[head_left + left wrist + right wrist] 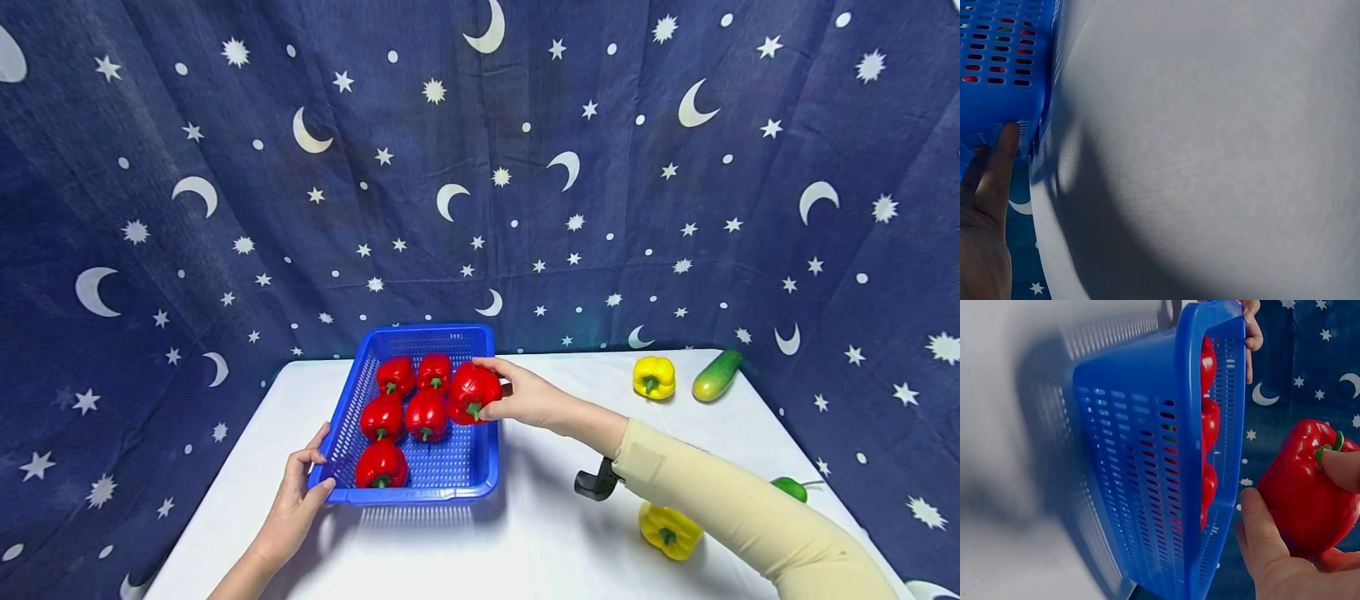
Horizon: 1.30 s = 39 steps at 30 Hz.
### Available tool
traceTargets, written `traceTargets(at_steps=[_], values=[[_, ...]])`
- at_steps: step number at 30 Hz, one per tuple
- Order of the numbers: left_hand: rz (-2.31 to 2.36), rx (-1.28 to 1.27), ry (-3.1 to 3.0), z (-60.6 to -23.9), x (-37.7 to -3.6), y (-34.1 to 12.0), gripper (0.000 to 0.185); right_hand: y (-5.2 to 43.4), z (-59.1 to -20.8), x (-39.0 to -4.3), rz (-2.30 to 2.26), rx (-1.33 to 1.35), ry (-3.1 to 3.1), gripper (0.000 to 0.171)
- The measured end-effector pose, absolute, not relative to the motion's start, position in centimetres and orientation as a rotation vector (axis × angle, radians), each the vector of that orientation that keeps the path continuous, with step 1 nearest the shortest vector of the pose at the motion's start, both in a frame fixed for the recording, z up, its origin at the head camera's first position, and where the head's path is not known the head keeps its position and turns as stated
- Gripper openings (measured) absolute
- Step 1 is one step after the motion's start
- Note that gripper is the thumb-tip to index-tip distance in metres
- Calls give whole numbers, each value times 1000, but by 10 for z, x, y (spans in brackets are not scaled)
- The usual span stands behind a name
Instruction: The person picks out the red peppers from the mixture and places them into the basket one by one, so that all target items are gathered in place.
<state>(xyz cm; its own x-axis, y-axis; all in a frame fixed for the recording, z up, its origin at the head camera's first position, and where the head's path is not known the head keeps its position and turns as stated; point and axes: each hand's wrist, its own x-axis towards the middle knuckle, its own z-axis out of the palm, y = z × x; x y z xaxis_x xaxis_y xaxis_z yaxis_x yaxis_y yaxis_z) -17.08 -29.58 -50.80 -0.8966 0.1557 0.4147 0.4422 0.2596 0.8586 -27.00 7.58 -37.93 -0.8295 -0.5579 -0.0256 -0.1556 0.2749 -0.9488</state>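
Tabletop [525, 533], white, carries a blue perforated plastic basket [480, 467] with five red bell peppers inside; the left hand [296, 500] grips its near-left corner, fingers [1004, 156] pressed against the wall; the right hand [525, 398] pinches a sixth glossy red bell pepper [471, 392], stem toward the person, over the basket's right rim, beside the back row.

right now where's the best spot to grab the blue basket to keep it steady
Grip the blue basket by its rim at a near corner, coming from the front. The raised lip gives the fingers an edge; the left hand already holds the near left corner.
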Motion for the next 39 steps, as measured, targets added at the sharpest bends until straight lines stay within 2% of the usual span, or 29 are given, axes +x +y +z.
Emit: traceTargets(at_steps=[11, 39], values=[[-1604, -547, -2320, -513, -173, -298, 29, 65, -383, -268, -1459, -632, 2216, 80], [-1657, -532, -2307, -511, -172, -296, 30, 28, -389, -265, -1056, -808, 2360, 80]])
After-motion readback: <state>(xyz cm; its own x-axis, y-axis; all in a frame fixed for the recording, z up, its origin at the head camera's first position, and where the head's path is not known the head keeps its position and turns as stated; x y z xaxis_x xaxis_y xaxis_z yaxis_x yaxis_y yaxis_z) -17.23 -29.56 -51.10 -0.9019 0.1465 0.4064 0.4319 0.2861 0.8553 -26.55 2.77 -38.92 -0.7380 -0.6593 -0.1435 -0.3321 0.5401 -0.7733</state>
